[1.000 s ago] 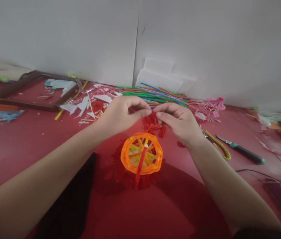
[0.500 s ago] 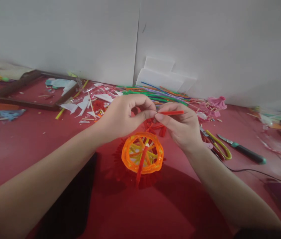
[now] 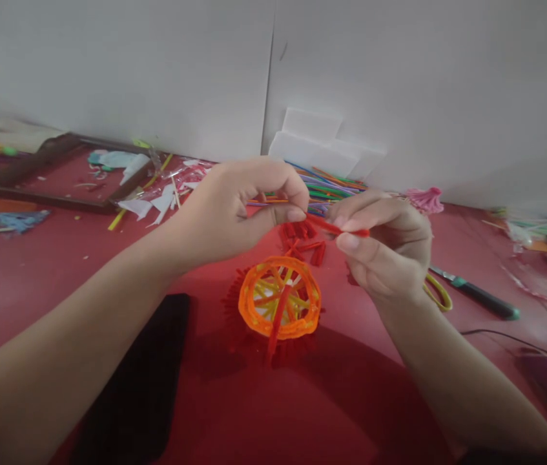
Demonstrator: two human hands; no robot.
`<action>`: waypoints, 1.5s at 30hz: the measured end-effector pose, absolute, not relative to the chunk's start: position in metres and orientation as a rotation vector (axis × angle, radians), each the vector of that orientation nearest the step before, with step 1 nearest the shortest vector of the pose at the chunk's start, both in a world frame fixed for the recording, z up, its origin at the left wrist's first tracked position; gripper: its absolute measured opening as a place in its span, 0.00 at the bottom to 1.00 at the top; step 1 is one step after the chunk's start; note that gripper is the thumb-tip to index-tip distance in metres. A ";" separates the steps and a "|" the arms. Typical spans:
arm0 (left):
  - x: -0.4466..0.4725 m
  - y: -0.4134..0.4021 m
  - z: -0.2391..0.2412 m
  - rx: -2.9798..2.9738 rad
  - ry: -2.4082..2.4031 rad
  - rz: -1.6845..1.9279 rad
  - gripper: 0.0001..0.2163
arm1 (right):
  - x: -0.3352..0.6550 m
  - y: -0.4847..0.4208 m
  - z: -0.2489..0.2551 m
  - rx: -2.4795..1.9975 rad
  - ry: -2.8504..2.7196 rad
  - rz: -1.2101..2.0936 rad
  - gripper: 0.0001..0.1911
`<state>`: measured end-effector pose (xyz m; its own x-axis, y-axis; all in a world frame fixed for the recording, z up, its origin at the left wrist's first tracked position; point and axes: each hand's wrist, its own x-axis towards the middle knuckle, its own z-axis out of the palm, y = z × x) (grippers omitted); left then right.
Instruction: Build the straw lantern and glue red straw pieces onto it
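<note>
Above the red table, my left hand [image 3: 239,210] and my right hand [image 3: 387,248] both pinch one thin red straw piece [image 3: 336,228], each at one end. Just below them stands an orange ring-shaped craft [image 3: 279,297] woven of orange and yellow straws, with a red stick through its middle and a red fringe around its base. A small heap of cut red straw pieces [image 3: 305,242] lies right behind the craft, under my hands.
Coloured straws [image 3: 329,184] lie bundled at the wall with white foam blocks [image 3: 324,145]. Yellow-handled scissors [image 3: 435,290] and a green-handled knife [image 3: 476,297] lie at the right. A brown frame [image 3: 67,171] and paper scraps are at the back left; a black object [image 3: 132,394] sits near left.
Both hands have lifted off the heap of red pieces with one red straw piece between them. My right hand has moved right and turned palm-side inward.
</note>
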<state>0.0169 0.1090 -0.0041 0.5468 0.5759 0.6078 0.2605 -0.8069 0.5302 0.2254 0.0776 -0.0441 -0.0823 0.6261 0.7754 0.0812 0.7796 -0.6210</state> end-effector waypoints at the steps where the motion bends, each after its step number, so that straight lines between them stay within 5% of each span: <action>1: 0.017 0.109 -0.003 2.413 0.687 1.144 0.05 | 0.227 0.077 -0.043 -0.585 -1.628 0.506 0.07; 9: 0.013 0.107 -0.001 2.385 0.751 1.135 0.06 | 0.235 0.080 -0.038 -0.470 -1.663 0.605 0.02; 23: 0.018 0.100 0.001 2.503 0.526 1.136 0.06 | 0.226 0.069 -0.026 -0.520 -1.822 0.376 0.05; 45: 0.001 0.106 0.011 2.648 0.567 1.061 0.05 | 0.246 0.065 -0.007 -0.620 -2.008 0.512 0.06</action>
<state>0.0012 0.1060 0.0106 0.6625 0.4345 0.6102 0.2657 -0.8979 0.3509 0.2465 0.0649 -0.0071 -0.4303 0.6111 0.6644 0.2182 0.7846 -0.5804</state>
